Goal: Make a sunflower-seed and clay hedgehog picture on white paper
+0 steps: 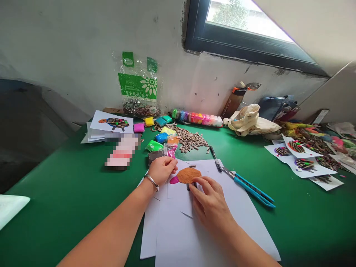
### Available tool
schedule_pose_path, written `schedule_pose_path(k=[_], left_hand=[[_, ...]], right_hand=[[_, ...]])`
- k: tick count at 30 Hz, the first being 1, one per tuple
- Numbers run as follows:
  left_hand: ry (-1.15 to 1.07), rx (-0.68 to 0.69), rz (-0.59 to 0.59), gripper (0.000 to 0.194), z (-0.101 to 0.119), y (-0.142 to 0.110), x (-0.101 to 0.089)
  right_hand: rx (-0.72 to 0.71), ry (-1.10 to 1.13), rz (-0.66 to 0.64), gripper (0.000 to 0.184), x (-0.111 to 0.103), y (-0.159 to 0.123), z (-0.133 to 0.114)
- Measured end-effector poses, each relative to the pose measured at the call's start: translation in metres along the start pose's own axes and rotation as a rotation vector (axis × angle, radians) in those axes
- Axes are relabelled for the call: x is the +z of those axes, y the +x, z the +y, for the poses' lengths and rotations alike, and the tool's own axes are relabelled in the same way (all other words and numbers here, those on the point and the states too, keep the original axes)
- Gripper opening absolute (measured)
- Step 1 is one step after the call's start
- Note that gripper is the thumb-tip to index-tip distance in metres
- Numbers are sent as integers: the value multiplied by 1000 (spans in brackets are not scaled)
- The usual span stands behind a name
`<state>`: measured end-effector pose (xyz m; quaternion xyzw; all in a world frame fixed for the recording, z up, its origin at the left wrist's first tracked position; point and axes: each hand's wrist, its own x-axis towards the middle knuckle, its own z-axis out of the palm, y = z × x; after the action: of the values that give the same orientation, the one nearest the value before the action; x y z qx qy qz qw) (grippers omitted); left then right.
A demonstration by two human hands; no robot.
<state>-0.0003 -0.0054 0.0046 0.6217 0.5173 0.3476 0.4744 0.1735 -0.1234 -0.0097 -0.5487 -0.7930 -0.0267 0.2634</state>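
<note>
An orange clay oval [189, 175] lies flat on white paper [205, 237], with a magenta clay piece [174, 180] at its left end. Small dark clay pieces [188, 187] sit along its lower edge. My right hand [210, 196] is at the oval's lower right, thumb and forefinger pinched at a dark clay piece there. Just left of the oval, my left hand [162, 171] has its fingers curled together; what they hold, if anything, is hidden. A silvery bracelet [151, 181] circles that wrist. Beyond it are a magenta clay packet [171, 151] and a dark clay packet [155, 156].
Striped sunflower seeds [193, 139] are heaped behind the paper, beside colored clay packets [154, 145]. A blue cutter [251, 189] and black pen [215, 158] lie to the right. Decorated cards [112, 122] are stacked left; more cards [304, 165] lie far right. A bottle [233, 102] stands behind.
</note>
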Motion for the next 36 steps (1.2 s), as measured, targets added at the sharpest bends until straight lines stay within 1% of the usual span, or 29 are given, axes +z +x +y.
schedule_pose_path(k=[3,6,9,11,14,19,20,22,25,27,31,36], left_hand=[[19,14,0,27,1,0,0],[62,40,0,29,3,-2,-1],[146,95,9,29,9,-8,-3],[227,159,24,29,15,-14,-4],[354,280,31,25,26,-26,-3],[506,441,-50,23,42,-47,3],[585,502,-70,25,42,-52,4],[711,623,-112,27,39,-64,6],[798,690,-97,26,25,-80,9],[847,756,-62,27,15,-89,12],[888,811,-43,30,-1,-96,17],[909,813,-28,32,-8,-96,21]], right_hand=[[12,37,34,34,-1,0,6],[58,41,87,34,-5,-2,19],[81,14,39,33,-9,-4,30],[65,12,-10,32,-11,-5,33],[53,25,-53,31,-12,-4,28],[52,26,-69,32,-13,-2,20],[49,27,-69,32,-13,-2,19],[39,31,-65,31,-15,-1,19],[22,38,-54,30,-17,0,20],[21,49,-56,29,-18,0,21],[28,59,-69,28,-17,1,21],[10,17,-65,30,-15,-1,20]])
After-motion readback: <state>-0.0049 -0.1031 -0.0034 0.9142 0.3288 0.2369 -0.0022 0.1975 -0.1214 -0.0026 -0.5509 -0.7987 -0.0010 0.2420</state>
